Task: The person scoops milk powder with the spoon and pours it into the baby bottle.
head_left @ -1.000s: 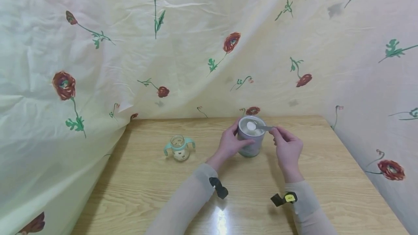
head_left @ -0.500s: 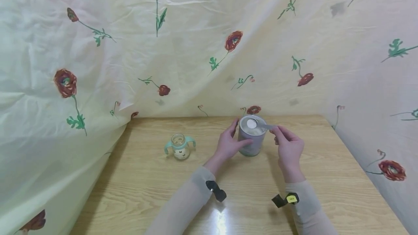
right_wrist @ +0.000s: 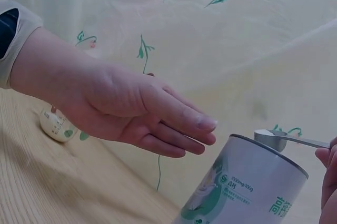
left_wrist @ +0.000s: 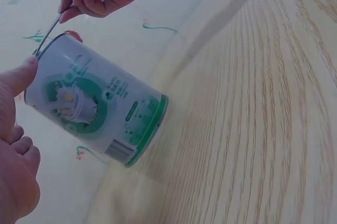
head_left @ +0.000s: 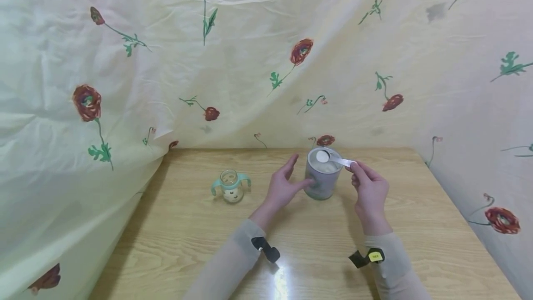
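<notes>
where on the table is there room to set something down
Bare table: right of the right hand, out to the right edge; and in front of the bottle, left of the left sleeve. It's crowded at the can, with the left hand beside it and the scoop over its mouth.

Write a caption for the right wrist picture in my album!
Right hand holding a scoop of white powder above a can, empty left hand beside it, flowery cloth behind.

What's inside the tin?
Inside the tin, you can see something pale. The spoon, holding something white, is over its opening. The spoon and the tin itself cover the rest, so I can't tell how full it is.
</notes>
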Tool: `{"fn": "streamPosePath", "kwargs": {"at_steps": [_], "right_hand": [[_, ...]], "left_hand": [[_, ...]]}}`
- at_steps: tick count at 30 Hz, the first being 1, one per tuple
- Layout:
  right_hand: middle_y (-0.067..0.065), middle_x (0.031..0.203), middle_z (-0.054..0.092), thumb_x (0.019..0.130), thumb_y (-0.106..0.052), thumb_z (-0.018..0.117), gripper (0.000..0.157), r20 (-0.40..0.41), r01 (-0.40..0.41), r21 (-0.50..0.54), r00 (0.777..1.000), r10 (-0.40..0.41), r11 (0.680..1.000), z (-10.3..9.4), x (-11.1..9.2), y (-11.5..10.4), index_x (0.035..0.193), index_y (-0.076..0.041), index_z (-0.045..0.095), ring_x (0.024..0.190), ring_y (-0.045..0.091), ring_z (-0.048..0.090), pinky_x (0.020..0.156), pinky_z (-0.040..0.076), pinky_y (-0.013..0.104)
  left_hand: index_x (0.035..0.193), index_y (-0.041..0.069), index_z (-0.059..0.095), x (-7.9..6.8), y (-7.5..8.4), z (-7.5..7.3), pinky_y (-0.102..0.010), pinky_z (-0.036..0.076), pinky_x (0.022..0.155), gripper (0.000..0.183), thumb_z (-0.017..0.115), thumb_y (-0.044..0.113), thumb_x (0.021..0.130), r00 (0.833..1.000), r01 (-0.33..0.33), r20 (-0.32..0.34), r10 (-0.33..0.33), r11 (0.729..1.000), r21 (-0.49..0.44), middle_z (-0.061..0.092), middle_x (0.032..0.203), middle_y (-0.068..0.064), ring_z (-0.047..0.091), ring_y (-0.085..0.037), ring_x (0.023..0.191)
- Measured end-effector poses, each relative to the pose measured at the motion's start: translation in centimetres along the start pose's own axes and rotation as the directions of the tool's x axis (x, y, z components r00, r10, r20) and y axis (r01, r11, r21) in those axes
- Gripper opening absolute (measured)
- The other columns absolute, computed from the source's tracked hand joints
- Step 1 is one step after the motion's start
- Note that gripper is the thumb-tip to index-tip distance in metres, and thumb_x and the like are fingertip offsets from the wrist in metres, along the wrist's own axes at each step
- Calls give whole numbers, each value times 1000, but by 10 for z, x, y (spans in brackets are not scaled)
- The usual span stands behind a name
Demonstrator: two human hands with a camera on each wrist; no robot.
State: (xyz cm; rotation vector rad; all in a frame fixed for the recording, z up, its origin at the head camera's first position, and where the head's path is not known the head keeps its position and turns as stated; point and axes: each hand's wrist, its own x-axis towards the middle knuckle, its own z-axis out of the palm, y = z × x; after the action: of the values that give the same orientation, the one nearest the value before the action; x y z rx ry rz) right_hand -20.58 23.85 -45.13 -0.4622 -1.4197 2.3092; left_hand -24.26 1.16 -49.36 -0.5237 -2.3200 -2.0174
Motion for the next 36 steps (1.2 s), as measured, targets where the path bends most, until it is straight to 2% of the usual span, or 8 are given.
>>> {"fn": "streamPosePath", "kwargs": {"at_steps": [6,13,17,23,29,36], "right_hand": [[4,82,80,95,-6,82,5,2,-56,41,998,56,998,1,-1,-2,101,-5,82,65,7,59,57,52,14],[3,84,80,95,-9,83,5,26,-118,63,993,117,991,3,-4,-3,100,-7,81,66,7,60,58,53,14],[3,85,81,96,-9,83,4,46,-130,63,991,127,990,5,-7,-3,99,-7,82,66,6,60,58,52,13],[3,84,80,96,-9,83,4,79,-145,92,987,138,985,11,-11,-4,99,-7,82,66,6,60,58,52,12],[2,81,79,98,-5,78,6,123,-178,127,979,162,976,23,-17,-3,95,-7,82,64,5,60,56,50,12],[3,80,78,101,-6,75,11,167,-227,182,966,197,957,34,-24,0,91,-7,80,66,5,58,55,47,11]], "left_hand": [[165,20,42,-6,1,-12,-41,34,126,92,91,32,88,1000,5,-11,-5,999,37,38,169,7,39,-27,155],[164,14,44,-11,1,-28,-41,33,126,86,88,26,91,1000,-18,-22,20,998,64,39,169,1,39,-29,154],[164,15,45,-16,2,-39,-43,33,126,83,86,24,93,999,-34,-32,36,997,67,39,169,0,40,-30,154],[162,12,47,-23,6,-59,-41,32,126,79,86,20,94,994,-94,-46,96,995,46,43,167,-7,40,-30,154],[159,13,52,-33,14,-82,-40,36,124,73,85,17,94,985,-150,-71,155,986,70,49,163,-6,45,-29,151],[159,16,53,-47,20,-106,-48,35,124,72,85,16,94,979,-138,-139,149,987,86,47,164,-7,44,-32,151]]}}
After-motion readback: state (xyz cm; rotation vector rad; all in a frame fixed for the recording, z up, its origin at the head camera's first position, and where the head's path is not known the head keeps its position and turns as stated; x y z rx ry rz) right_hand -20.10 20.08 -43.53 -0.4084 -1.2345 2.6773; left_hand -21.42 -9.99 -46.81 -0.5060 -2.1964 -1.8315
